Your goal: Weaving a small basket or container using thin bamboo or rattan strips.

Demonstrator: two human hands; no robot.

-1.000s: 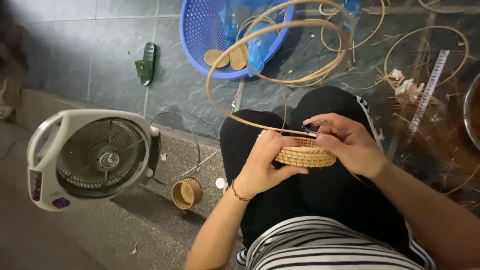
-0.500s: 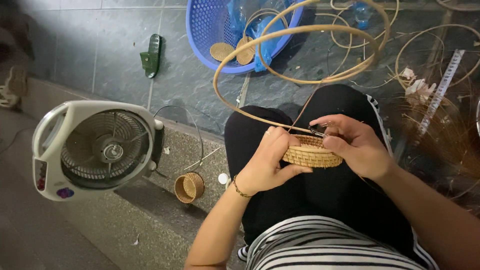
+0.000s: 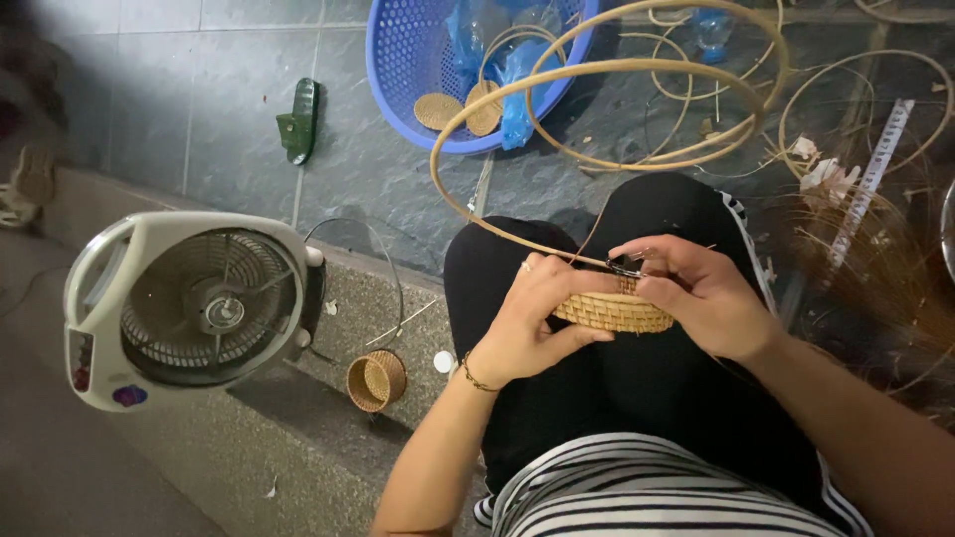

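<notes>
Small coiled rattan basket (image 3: 613, 310) in progress, on the lap.

The basket is a shallow, round, tan piece of tightly coiled weave, lying nearly level over the black-trousered knees. From its rim a long rattan cane (image 3: 597, 109) rises and sweeps in big open loops above the tiled floor beyond the knees.

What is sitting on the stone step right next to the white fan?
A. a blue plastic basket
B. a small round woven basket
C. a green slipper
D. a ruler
B: the small woven basket lies on its side on the stone step just right of the white fan, while the blue plastic basket and the green slipper are farther off on the tiled floor.
</notes>
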